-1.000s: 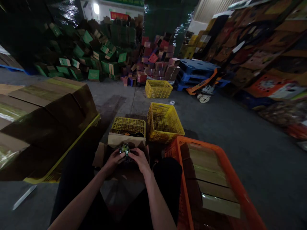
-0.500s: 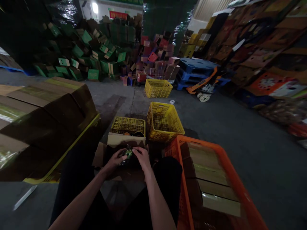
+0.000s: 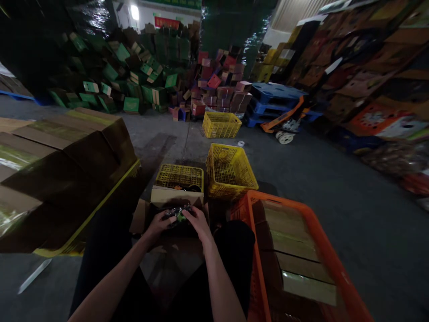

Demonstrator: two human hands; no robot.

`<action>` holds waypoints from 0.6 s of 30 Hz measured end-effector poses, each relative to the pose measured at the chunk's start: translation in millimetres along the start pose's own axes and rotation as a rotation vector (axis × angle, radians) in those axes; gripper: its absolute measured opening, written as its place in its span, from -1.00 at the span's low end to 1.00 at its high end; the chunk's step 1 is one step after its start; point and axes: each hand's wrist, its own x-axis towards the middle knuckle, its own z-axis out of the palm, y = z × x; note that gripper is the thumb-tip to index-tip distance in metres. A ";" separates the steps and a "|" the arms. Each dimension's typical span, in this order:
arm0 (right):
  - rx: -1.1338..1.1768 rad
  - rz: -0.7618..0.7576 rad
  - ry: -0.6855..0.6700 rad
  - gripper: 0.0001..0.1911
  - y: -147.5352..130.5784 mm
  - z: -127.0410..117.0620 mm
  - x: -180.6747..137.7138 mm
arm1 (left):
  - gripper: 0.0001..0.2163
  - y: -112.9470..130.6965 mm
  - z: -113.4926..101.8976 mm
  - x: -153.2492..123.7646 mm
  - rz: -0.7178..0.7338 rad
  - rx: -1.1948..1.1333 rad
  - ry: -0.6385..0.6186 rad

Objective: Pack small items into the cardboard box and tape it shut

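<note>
Between my two hands is a small dark, shiny plastic package (image 3: 178, 214) with a green patch; its contents are too dim to name. My left hand (image 3: 161, 223) grips its left end, thumb on top. On the other end, my right hand (image 3: 197, 220) holds with thumb and fingers. Directly below both hands stands an open cardboard box (image 3: 176, 197) with its flaps folded out, its inside mostly dark. Behind that box, a black and orange tool (image 3: 191, 188), unclear in kind, rests on an upturned yellow crate (image 3: 179, 175).
An orange crate (image 3: 301, 205) of closed cartons (image 3: 291, 232) stands to my right. Stacked cartons (image 3: 67, 147) fill my left side. Ahead are an open yellow crate (image 3: 231, 172), another yellow crate (image 3: 221, 125), a pallet jack (image 3: 284, 118) and heaped green boxes (image 3: 130, 104).
The package has turned from bunched to more stretched sideways between my hands. My right fingers have shifted slightly inward over it. Both hands stay above the cardboard box.
</note>
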 end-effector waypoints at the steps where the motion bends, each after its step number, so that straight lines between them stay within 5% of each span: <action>1: -0.025 -0.002 -0.005 -0.55 0.3 0.0 -0.1 | -0.48 -1.7 -0.5 1.4 0.006 0.021 0.007; 6: -0.154 -0.002 0.112 -0.62 2.1 -4.9 -0.5 | -0.50 -17.9 -17.3 18.7 0.029 0.297 0.197; 9: -0.433 -0.001 0.199 -0.70 0.0 -6.8 -3.2 | -0.56 -25.1 -32.9 28.7 0.016 0.535 0.261; 14: -0.864 -0.017 0.119 -0.66 0.1 2.9 -8.7 | -0.60 -38.8 -37.4 30.5 -0.053 0.744 0.152; 18: -1.040 0.129 0.052 -0.63 7.4 12.1 -9.0 | -0.69 -52.8 -28.2 24.4 -0.140 0.913 -0.040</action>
